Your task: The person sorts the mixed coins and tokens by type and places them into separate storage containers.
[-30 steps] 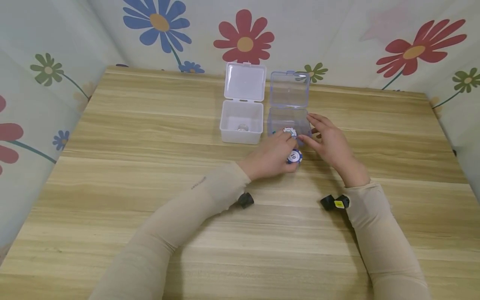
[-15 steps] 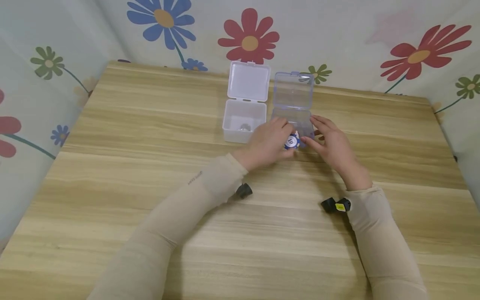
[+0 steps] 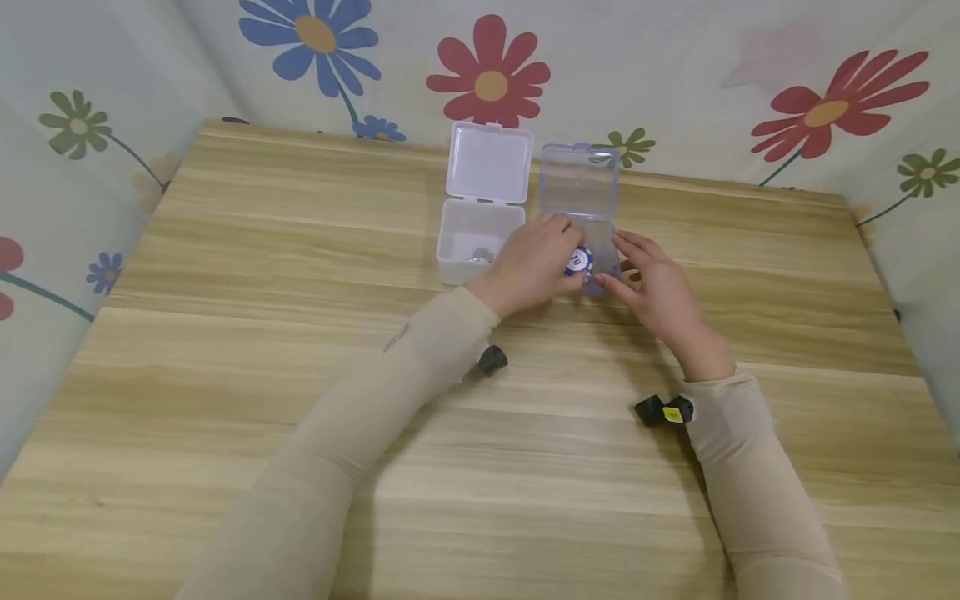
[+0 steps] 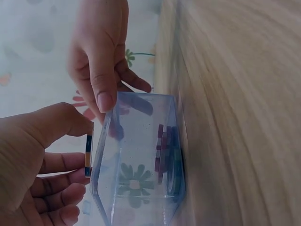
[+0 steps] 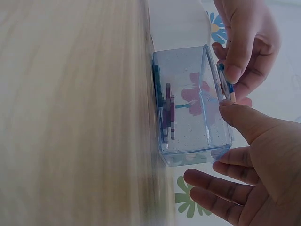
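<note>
My left hand [image 3: 532, 260] pinches a blue-and-white poker chip [image 3: 579, 261] marked 10 between thumb and fingers. In the left wrist view the chip [image 4: 88, 155] stands edge-on right at the rim of a clear bluish plastic box [image 4: 136, 136]. My right hand [image 3: 660, 292] holds that box at its near right corner, thumb [image 5: 240, 117] on the rim and fingers along the side. Several chips, some dark red [image 5: 169, 113] and some green or dark [image 4: 175, 165], lie at the bottom of the box. The box's hinged lid [image 3: 579, 182] stands open behind it.
Left of the clear box stands a white translucent box [image 3: 457, 271] with its lid [image 3: 490, 162] raised. A small round shiny thing [image 3: 482, 256] shows inside it. The wooden table [image 3: 300, 250] ends at a flower-patterned curtain [image 3: 667, 75].
My left hand has carried the blue chip from in front of the clear box away from me to the box's opening. My right hand has stayed on the box corner.
</note>
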Demonstrator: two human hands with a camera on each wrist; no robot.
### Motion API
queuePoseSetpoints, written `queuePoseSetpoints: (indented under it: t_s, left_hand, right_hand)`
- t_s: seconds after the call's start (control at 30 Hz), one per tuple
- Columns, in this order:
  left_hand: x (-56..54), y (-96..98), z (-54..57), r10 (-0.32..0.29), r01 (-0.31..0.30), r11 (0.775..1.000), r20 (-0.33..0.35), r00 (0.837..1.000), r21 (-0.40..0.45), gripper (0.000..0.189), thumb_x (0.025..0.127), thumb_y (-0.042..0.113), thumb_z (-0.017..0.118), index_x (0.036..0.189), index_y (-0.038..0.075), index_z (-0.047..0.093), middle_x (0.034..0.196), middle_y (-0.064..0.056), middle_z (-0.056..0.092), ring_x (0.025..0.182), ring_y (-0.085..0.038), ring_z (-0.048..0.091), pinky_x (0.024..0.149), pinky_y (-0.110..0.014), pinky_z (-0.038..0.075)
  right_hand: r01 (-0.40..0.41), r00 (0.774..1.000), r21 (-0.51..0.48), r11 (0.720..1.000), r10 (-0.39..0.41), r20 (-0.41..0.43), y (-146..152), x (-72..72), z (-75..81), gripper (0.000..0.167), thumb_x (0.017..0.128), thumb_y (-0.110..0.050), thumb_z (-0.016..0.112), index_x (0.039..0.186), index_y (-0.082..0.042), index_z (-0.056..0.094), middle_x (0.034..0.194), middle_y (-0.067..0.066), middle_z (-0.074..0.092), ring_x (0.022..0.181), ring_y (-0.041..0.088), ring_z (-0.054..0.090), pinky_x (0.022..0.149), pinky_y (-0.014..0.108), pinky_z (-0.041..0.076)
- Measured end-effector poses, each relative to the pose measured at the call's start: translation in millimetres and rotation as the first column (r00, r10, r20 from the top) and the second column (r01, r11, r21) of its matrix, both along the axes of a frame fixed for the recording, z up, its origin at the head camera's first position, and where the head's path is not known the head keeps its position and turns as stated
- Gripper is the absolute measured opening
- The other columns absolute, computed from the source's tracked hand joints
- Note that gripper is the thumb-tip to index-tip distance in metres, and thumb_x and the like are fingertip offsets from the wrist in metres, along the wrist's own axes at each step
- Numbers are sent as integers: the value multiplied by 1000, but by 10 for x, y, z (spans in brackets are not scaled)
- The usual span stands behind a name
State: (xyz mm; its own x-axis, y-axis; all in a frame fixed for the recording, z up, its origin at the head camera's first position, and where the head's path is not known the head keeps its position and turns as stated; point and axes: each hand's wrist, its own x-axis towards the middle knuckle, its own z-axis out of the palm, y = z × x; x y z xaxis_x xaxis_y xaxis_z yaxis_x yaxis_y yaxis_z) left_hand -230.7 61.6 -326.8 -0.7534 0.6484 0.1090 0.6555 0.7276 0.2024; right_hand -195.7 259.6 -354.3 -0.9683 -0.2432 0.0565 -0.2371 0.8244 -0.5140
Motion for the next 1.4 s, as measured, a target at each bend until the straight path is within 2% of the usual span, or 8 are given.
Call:
queuePoseSetpoints:
  t_s: [0.17, 0.37, 0.5, 0.63, 0.77, 0.87, 1.4]
  left_hand:
    - [-73, 8, 6, 39, -39, 998, -8, 999, -42, 41, 88, 39, 64, 115, 7, 63, 112, -6, 63, 104, -19, 57, 86, -30, 51]
    - [-152, 54, 16, 72, -66, 994, 69, 995, -85, 41, 87, 39, 63, 117, 11, 63, 114, -3, 63, 104, -17, 57, 85, -28, 51]
    - [-182, 84, 0, 91, -81, 992, 97, 991, -97, 39, 86, 38, 64, 117, 13, 63, 113, -3, 63, 103, -16, 56, 85, -28, 50]
    - [-204, 103, -14, 94, -83, 992, 117, 989, -94, 39, 86, 37, 65, 116, 13, 63, 112, -3, 63, 102, -16, 57, 84, -29, 51]
    - [-228, 116, -28, 88, -76, 993, 130, 988, -93, 42, 86, 38, 66, 121, 14, 62, 117, -3, 64, 109, -18, 58, 90, -31, 51]
    - [-236, 119, -30, 84, -72, 993, 126, 989, -96, 43, 87, 39, 65, 124, 16, 61, 121, -3, 63, 114, -19, 58, 94, -32, 50]
    - [-209, 93, -23, 83, -75, 993, 80, 993, -95, 40, 90, 40, 62, 123, 17, 62, 120, -1, 63, 112, -16, 58, 90, -31, 52]
  right_hand:
    - [-7, 1000, -7, 1000, 7, -1, -30, 2, 16, 63, 94, -28, 62, 145, 0, 38, 151, 18, 38, 110, 38, 60, 92, 50, 52]
    - [-2, 1000, -17, 1000, 2, -4, -38, 10, 25, 63, 93, -27, 63, 144, 0, 39, 150, 19, 39, 109, 39, 60, 91, 50, 52]
    - [0, 1000, -12, 1000, 0, -9, -28, 20, 19, 63, 93, -28, 63, 144, 0, 39, 149, 19, 40, 109, 38, 60, 91, 50, 52]
    - [-1, 1000, -13, 1000, 0, -18, -14, 20, 4, 63, 93, -28, 63, 144, 0, 40, 149, 19, 40, 108, 38, 60, 90, 50, 53]
    - [-5, 1000, -13, 1000, 5, -22, -7, 16, -7, 63, 93, -28, 63, 144, 0, 39, 149, 19, 40, 109, 37, 60, 90, 50, 53]
    - [-8, 1000, -15, 1000, 8, -19, -9, 16, -1, 63, 93, -28, 63, 145, 0, 39, 149, 19, 40, 109, 38, 60, 90, 50, 53]
    - [-5, 1000, -10, 1000, 5, -14, -13, 15, -2, 62, 94, -28, 62, 145, 0, 39, 150, 19, 38, 108, 38, 60, 90, 50, 52]
